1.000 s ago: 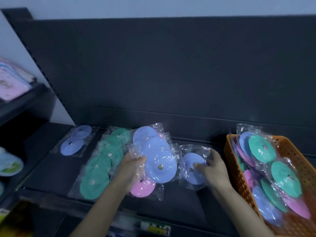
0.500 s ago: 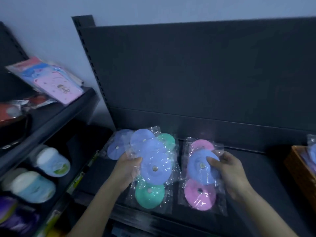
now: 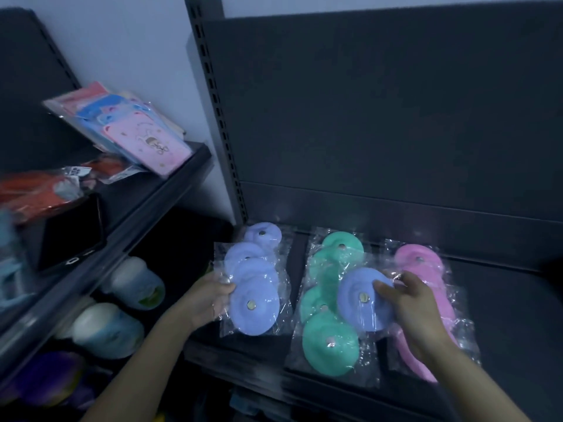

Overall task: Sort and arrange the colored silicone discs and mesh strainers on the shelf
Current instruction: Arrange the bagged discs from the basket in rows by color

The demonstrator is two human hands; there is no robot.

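- Dark metal makes up the shelf [image 3: 502, 300] we work on, with a matching back panel [image 3: 380, 117] above it and a slotted upright post [image 3: 213, 117] at the panel's left edge; a pale wall [image 3: 137, 56] shows left of the post.
- Left of the post, a neighbouring shelf [image 3: 170, 184] carries a leaning stack of pink and blue flat packets [image 3: 134, 132], and below that sit pale rounded items [image 3: 134, 284], too blurred to name.
- Nearest the post lies a row of blue discs [image 3: 256, 303] in clear bags; our left hand [image 3: 207, 300] grips the left edge of the front bag, fingers closed on the plastic.
- Right of that row lies a row of green discs [image 3: 330, 345], also bagged, running from the back panel to the shelf's front edge.
- Farthest from the post lies a row of pink discs [image 3: 419, 260], partly hidden under our right hand [image 3: 417, 312].
- Our right hand pinches a single blue disc [image 3: 362, 300] by its right edge, thumb on top, holding it over the gap between the green and pink rows.
- Compared with half a second ago, our view has swung left, so the orange basket has left the frame and the post sits nearer the centre.
- Our left hand's blue bags were then held up over a green disc; now they sit beside the post as their own row, and the single blue disc has shifted from above the pink row toward the green one.
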